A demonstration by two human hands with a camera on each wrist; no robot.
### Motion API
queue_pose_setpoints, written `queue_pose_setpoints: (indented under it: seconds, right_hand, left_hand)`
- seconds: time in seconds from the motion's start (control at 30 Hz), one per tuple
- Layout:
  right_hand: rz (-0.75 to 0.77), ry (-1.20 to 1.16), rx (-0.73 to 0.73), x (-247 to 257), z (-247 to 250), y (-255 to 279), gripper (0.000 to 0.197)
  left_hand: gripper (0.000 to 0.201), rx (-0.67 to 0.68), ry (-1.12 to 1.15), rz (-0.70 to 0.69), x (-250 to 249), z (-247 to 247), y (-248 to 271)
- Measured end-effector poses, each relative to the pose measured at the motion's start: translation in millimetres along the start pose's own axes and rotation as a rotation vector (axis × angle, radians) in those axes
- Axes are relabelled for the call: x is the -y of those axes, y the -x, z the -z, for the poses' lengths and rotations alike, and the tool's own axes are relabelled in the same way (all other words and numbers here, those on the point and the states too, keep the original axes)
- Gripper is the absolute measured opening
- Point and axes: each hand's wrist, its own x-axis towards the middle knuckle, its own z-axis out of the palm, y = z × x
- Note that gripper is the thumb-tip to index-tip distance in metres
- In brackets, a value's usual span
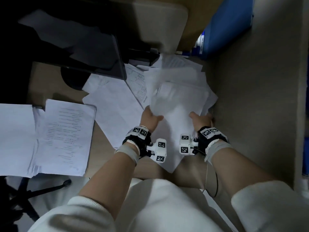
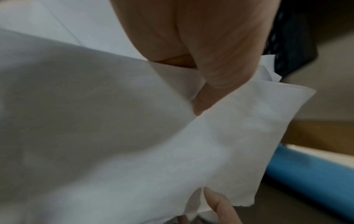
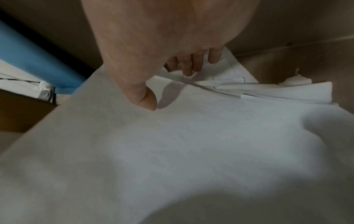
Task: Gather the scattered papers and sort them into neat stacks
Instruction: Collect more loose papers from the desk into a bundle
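Note:
A loose bundle of white papers (image 1: 177,91) is lifted and blurred at the desk's right side. My left hand (image 1: 151,115) grips its near left edge, thumb on top. My right hand (image 1: 199,117) grips the near right edge. In the left wrist view the thumb (image 2: 220,78) pinches into the folded sheets (image 2: 134,136). In the right wrist view the thumb (image 3: 147,98) rests on the top sheet (image 3: 191,144) while the fingers (image 3: 191,65) curl over the far edge, where several uneven sheet edges (image 3: 268,91) show. More loose sheets (image 1: 113,101) lie flat on the desk.
Two paper stacks lie at the left: a printed one (image 1: 66,139) and a blank one (image 1: 15,139). A dark monitor (image 1: 93,52) stands behind the sheets. Blue binders (image 1: 225,22) sit at the back right, against a beige partition (image 1: 250,97). A chair base (image 1: 25,195) is lower left.

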Motion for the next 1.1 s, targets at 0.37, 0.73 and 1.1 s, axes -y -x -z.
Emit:
queue_pose_setpoints:
  seconds: [0.37, 0.73, 1.1]
  right_hand:
    - [0.318, 0.315, 0.281, 23, -133, 77, 0.046]
    - [0.115, 0.350, 0.300, 9, -156, 64, 0.096]
    - [0.116, 0.075, 0.171, 10, -109, 73, 0.043]
  left_hand:
    - [0.028, -0.292, 0.055, 0.289, 71, 143, 0]
    - [0.078, -0.208, 0.055, 0.268, 126, 142, -68]
    - [0.075, -0.012, 0.095, 0.020, 47, 112, -16]
